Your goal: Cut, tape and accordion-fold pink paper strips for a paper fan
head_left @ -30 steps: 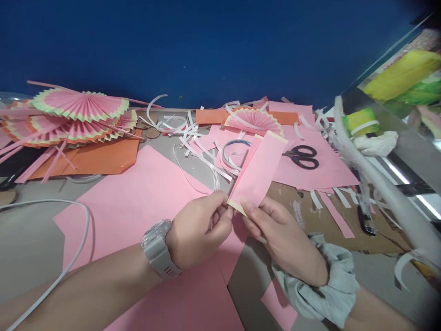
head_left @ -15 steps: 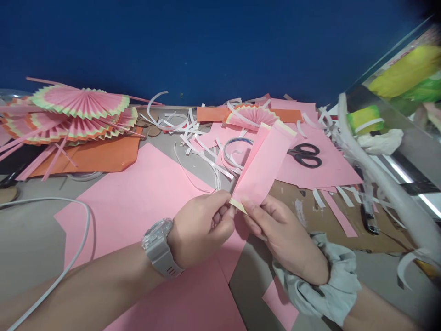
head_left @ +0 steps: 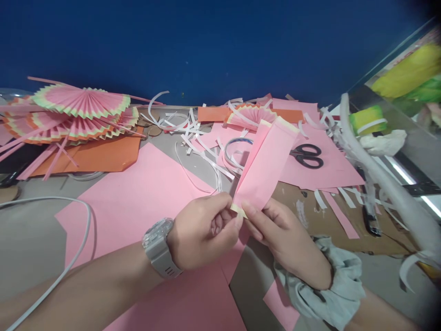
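A folded pink paper strip with pale yellow edges stands slanted upward in front of me, its layers slightly apart at the top left. My right hand pinches it near the lower end, thumb on the front face and fingers behind. At the lower left corner, my left hand has curled fingers closed on the yellow edge, with the thumb along the bottom; the exact contact is partly hidden. Large pink paper sheets lie under both hands. Black-handled scissors rest on pink paper behind the right hand.
Pleated pink paper fans are stacked at the left on orange paper. White paper strips and a tape roll lie behind the strip. A cutter knife sits on cardboard at right. A white cable crosses the left.
My left thumb has shifted right and slightly down along the bottom edge of the folded strip. The strip has tilted a little, and its lower end sits slightly lower.
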Motion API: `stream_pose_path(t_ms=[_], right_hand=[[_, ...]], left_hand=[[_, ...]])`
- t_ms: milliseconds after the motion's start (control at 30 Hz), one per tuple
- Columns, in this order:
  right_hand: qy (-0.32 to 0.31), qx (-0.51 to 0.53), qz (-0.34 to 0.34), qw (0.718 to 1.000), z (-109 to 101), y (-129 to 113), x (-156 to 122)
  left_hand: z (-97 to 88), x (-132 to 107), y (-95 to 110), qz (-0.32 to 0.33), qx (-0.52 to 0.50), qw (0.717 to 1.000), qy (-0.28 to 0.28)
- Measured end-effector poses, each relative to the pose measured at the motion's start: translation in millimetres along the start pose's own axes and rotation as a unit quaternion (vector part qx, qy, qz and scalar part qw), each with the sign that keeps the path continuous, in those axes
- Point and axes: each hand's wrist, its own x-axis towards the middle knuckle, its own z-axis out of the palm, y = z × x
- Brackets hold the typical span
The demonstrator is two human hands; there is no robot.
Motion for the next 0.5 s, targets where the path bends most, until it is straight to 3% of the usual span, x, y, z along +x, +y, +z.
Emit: stream_pose_path(t_ms=[500], right_hand=[[0.002,0.005,0.026,1.0,2.0,-2.1,0.6]], left_hand=[[2.1,3.2,-1.2,-0.017,0.063,0.998,0.017]])
